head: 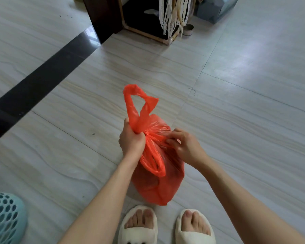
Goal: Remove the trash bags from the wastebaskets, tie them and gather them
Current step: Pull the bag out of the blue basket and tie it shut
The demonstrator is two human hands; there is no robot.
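Observation:
A full red plastic trash bag [158,184] is in the middle of the view, above the tiled floor in front of my feet. Its neck is gathered into a twist. My left hand [131,140] is closed around that neck, and one handle loop stands up above the fist. My right hand [185,145] pinches the plastic just right of the knot with its fingertips. The second handle loop hangs down over the front of the bag. A teal perforated wastebasket [4,219] shows at the bottom left corner, partly cut off by the frame.
My feet in white slippers [165,226] stand just below the bag. A dark wooden cabinet [139,20] with hanging lace fringe stands at the top centre, a small metal tin [188,29] beside it. A black floor strip [42,80] runs diagonally at left.

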